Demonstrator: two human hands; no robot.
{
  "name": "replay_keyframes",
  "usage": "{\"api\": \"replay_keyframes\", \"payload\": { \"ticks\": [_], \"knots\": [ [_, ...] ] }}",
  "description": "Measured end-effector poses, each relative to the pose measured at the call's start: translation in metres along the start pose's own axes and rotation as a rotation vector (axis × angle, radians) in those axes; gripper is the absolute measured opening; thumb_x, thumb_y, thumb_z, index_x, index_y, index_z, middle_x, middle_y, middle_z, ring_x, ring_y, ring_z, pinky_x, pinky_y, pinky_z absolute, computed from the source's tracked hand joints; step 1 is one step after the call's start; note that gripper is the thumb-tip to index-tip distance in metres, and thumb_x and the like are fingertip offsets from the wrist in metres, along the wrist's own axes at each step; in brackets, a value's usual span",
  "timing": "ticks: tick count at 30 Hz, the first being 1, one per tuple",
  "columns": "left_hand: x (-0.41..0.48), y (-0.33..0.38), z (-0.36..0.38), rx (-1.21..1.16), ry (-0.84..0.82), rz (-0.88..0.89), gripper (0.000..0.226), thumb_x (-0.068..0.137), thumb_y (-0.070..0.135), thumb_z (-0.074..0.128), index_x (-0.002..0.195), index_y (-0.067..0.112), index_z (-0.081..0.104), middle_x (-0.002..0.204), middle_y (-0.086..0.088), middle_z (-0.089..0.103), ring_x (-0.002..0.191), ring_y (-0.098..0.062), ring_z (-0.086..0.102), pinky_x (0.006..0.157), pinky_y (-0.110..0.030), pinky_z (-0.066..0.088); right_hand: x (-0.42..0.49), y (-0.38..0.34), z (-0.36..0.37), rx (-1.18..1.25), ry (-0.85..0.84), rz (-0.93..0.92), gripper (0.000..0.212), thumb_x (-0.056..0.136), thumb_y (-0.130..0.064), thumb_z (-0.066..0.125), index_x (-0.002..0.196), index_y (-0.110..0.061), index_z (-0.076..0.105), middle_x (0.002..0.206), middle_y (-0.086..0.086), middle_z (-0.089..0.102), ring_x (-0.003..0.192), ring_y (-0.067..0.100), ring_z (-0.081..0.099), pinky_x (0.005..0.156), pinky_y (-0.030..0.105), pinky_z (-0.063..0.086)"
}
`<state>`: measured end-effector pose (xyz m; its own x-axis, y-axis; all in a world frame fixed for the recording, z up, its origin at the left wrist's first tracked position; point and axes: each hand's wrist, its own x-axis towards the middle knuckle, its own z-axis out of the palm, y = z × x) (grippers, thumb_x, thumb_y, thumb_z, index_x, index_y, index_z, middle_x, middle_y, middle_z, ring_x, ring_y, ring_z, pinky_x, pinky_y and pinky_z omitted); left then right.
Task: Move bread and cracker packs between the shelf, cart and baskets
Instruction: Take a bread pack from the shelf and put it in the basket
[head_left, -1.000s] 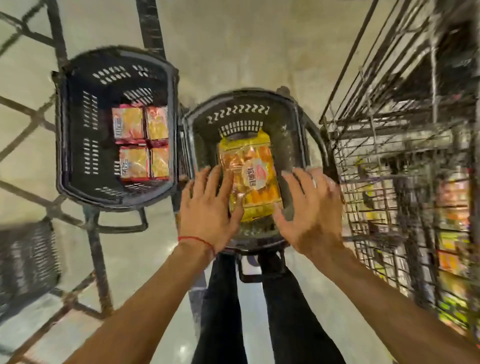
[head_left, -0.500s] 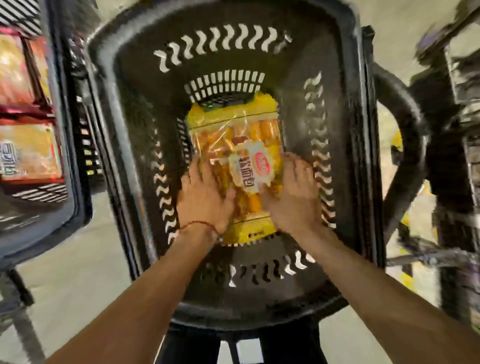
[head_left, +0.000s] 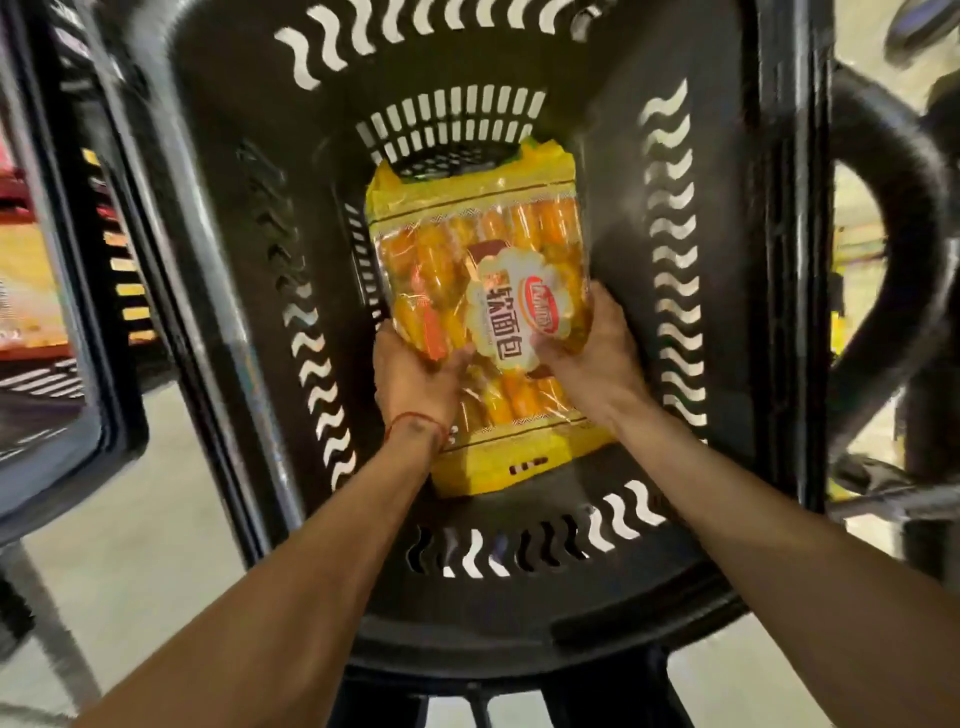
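Observation:
A yellow bread pack (head_left: 467, 249) with a clear window and a white label is inside the black plastic basket (head_left: 727, 260) that fills the view. My left hand (head_left: 413, 374) grips the pack's left side, thumb on top. My right hand (head_left: 597, 358) grips its right side. The pack's near end sits higher than its far end, which points at the basket's far wall. Whether the pack still touches the basket floor cannot be told.
A second black basket (head_left: 78, 415) stands to the left, with red and yellow cracker packs (head_left: 26, 280) seen through its slots. The basket's thick black handle (head_left: 904, 249) arcs on the right. Pale floor (head_left: 145, 561) shows below, between the baskets.
The view has dropped close over the basket. Both hands went from hovering above the bread pack to gripping its sides, and the pack has tilted up toward me.

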<state>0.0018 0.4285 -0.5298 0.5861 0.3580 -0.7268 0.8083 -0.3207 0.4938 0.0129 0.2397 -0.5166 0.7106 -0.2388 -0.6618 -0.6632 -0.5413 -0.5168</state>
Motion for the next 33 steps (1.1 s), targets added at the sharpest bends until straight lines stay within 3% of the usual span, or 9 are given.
{"api": "replay_keyframes", "payload": {
  "ticks": [6, 9, 12, 15, 17, 19, 23, 28, 33],
  "knots": [
    [-0.071, 0.042, -0.047, -0.130, 0.019, 0.047, 0.075, 0.054, 0.060, 0.089, 0.117, 0.036, 0.055, 0.119, 0.004, 0.067, 0.110, -0.017, 0.066, 0.097, -0.045, 0.056, -0.070, -0.042, -0.045, 0.043, 0.072, -0.018, 0.086, 0.089, -0.030, 0.081, 0.160, -0.023, 0.033, 0.156, 0.001, 0.045, 0.145, 0.021, 0.043, 0.120, 0.048, 0.040],
    [-0.132, 0.080, -0.086, -0.211, -0.041, 0.060, 0.053, 0.069, 0.031, 0.094, 0.108, 0.035, 0.059, 0.109, 0.007, 0.071, 0.099, -0.009, 0.070, 0.089, -0.031, 0.059, -0.120, -0.070, -0.082, 0.064, 0.093, -0.047, 0.089, 0.086, -0.045, 0.078, 0.160, -0.028, 0.033, 0.157, 0.001, 0.046, 0.146, 0.023, 0.043, 0.118, 0.054, 0.041],
    [-0.190, 0.117, -0.128, -0.303, -0.097, 0.078, 0.056, 0.074, 0.016, 0.089, 0.121, 0.019, 0.060, 0.115, -0.002, 0.073, 0.101, -0.015, 0.072, 0.086, -0.034, 0.061, -0.168, -0.105, -0.127, 0.095, 0.098, -0.068, 0.093, 0.080, -0.060, 0.076, 0.159, -0.033, 0.034, 0.153, -0.004, 0.052, 0.143, 0.019, 0.048, 0.116, 0.051, 0.044],
    [-0.249, 0.154, -0.169, -0.320, -0.109, 0.070, 0.063, 0.072, 0.025, 0.091, 0.124, 0.018, 0.057, 0.117, -0.005, 0.072, 0.099, -0.016, 0.072, 0.083, -0.035, 0.062, -0.225, -0.139, -0.172, 0.147, 0.085, -0.114, 0.082, 0.085, -0.050, 0.082, 0.154, -0.032, 0.042, 0.148, -0.008, 0.055, 0.137, 0.010, 0.051, 0.111, 0.036, 0.048],
    [-0.287, 0.175, -0.192, -0.311, -0.106, 0.077, 0.071, 0.063, 0.045, 0.095, 0.120, 0.023, 0.058, 0.118, -0.005, 0.071, 0.104, -0.022, 0.071, 0.087, -0.045, 0.061, -0.259, -0.154, -0.200, 0.186, 0.059, -0.116, 0.080, 0.086, -0.051, 0.080, 0.153, -0.030, 0.043, 0.148, -0.002, 0.056, 0.137, 0.018, 0.054, 0.107, 0.039, 0.050],
    [-0.326, 0.197, -0.211, -0.334, -0.116, 0.105, 0.066, 0.061, 0.047, 0.092, 0.114, 0.028, 0.058, 0.117, -0.004, 0.071, 0.106, -0.024, 0.071, 0.091, -0.048, 0.059, -0.295, -0.171, -0.227, 0.174, 0.043, -0.109, 0.078, 0.089, -0.044, 0.080, 0.154, -0.019, 0.044, 0.149, 0.008, 0.055, 0.138, 0.028, 0.054, 0.106, 0.041, 0.049],
    [-0.393, 0.226, -0.235, -0.380, -0.172, 0.172, 0.070, 0.072, 0.036, 0.085, 0.132, 0.022, 0.051, 0.121, 0.001, 0.071, 0.108, -0.017, 0.071, 0.092, -0.042, 0.060, -0.358, -0.199, -0.277, 0.206, 0.165, -0.232, 0.092, 0.078, -0.072, 0.074, 0.154, -0.033, 0.041, 0.148, -0.007, 0.054, 0.138, 0.018, 0.053, 0.111, 0.048, 0.049],
    [-0.458, 0.247, -0.254, -0.326, -0.217, 0.303, 0.073, 0.080, 0.040, 0.086, 0.139, 0.026, 0.045, 0.129, 0.003, 0.067, 0.116, -0.015, 0.067, 0.096, -0.040, 0.057, -0.429, -0.212, -0.336, 0.284, 0.180, -0.256, 0.081, 0.087, -0.037, 0.083, 0.156, -0.028, 0.041, 0.151, -0.009, 0.048, 0.142, 0.012, 0.044, 0.119, 0.046, 0.040],
    [-0.506, 0.265, -0.254, -0.299, -0.298, 0.442, 0.066, 0.088, 0.041, 0.069, 0.143, 0.022, 0.040, 0.126, 0.007, 0.062, 0.109, -0.006, 0.066, 0.089, -0.028, 0.059, -0.484, -0.202, -0.372, 0.378, 0.216, -0.259, 0.086, 0.089, -0.033, 0.083, 0.160, -0.034, 0.035, 0.162, -0.011, 0.040, 0.149, 0.011, 0.037, 0.122, 0.045, 0.036]
  ]
}}
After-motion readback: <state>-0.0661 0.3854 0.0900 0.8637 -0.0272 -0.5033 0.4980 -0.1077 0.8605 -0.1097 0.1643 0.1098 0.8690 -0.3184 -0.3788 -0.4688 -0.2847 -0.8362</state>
